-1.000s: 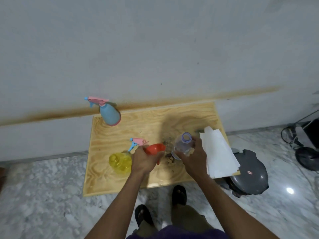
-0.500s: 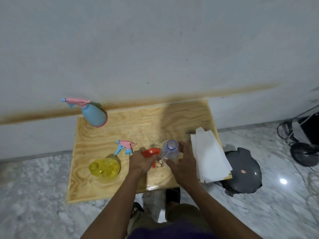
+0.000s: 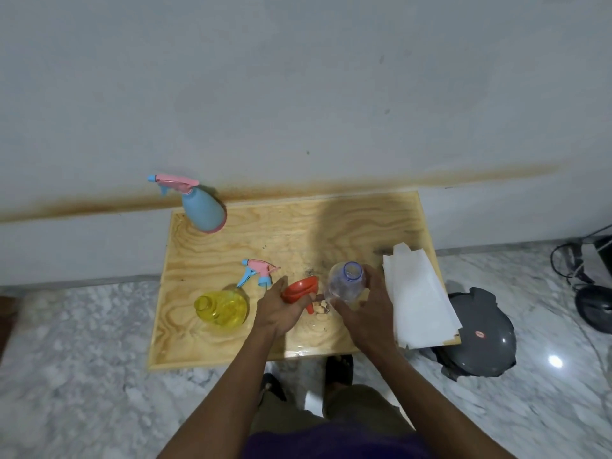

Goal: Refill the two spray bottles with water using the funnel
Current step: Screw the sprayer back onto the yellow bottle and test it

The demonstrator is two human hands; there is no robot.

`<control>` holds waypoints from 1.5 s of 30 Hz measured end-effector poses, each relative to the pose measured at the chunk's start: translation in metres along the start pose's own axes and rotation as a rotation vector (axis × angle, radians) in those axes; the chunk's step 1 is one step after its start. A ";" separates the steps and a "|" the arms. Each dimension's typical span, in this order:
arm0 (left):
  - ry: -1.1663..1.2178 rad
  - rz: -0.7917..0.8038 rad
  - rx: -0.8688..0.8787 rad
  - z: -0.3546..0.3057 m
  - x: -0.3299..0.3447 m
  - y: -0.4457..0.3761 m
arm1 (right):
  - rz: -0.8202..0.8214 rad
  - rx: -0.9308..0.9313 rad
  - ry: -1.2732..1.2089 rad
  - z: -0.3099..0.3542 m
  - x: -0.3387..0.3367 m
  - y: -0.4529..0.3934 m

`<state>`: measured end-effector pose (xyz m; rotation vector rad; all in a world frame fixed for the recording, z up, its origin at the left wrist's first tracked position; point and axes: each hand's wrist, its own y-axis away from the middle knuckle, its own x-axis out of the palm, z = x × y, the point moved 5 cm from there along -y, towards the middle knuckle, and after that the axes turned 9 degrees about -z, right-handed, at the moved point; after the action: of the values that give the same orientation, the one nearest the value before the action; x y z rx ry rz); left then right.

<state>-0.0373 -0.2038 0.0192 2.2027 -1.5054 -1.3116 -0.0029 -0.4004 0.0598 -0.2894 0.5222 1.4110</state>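
Funnel (image 3: 300, 289) (orange) pinched in L hand (image 3: 281, 309), table (image 3: 331, 226) centre. R hand (image 3: 367, 306) wrapped round open clear bottle (image 3: 346, 286) at funnel's 3 o'clock. Yellow bottle (image 3: 221, 308), uncapped, at 9. Risk, imo: pouring w/o funnel seated = spill; bottle could slip.

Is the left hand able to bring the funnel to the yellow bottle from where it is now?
Probably yes. The left hand holds the funnel, and the yellow bottle stands open just to its left, with nothing between them.
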 end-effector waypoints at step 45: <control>0.350 -0.410 0.389 0.116 -0.149 0.017 | -0.080 0.172 0.018 0.132 0.146 0.013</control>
<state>-0.1496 -0.0524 0.0431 2.9173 -1.3035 -0.6855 0.0182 -0.2084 0.0992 -0.1829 0.6359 1.2783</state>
